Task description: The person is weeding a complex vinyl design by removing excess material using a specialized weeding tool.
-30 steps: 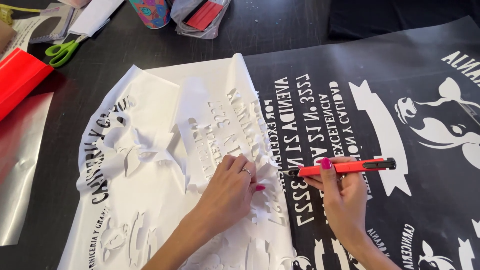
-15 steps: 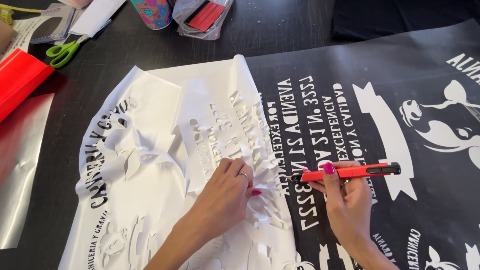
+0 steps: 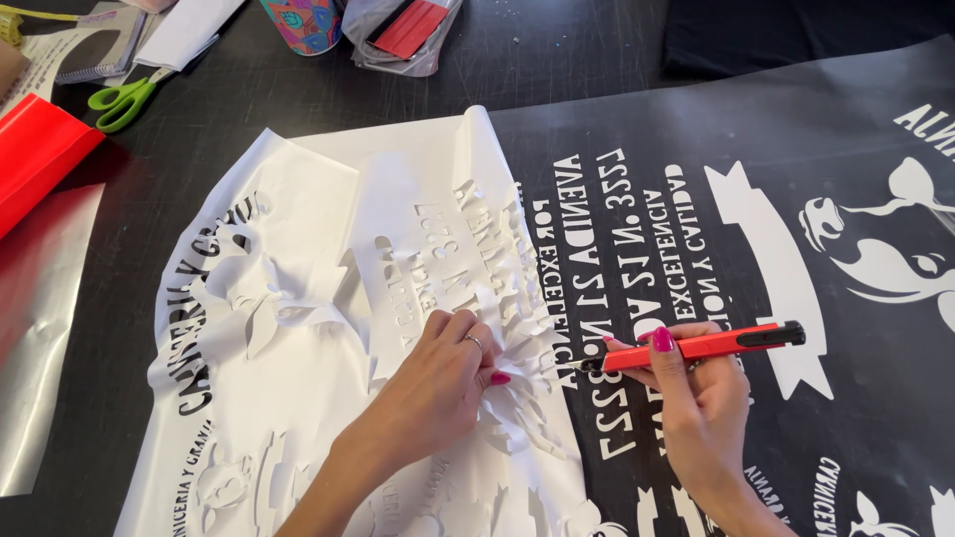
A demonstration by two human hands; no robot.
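Dark tabletop (image 3: 557, 60) work: left hand (image 3: 443, 383) pinches peeled white vinyl sheet (image 3: 328, 298) with bunched fingers, beside it right hand (image 3: 696, 398) clamps a red craft knife (image 3: 696, 348) level over black lettered backing (image 3: 756, 259); green scissors (image 3: 124, 97) lie beyond.

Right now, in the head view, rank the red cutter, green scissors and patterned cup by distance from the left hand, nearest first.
1. Red cutter, just right of the left hand, held in the right hand.
2. Patterned cup, top edge, centre-left.
3. Green scissors, far upper left.
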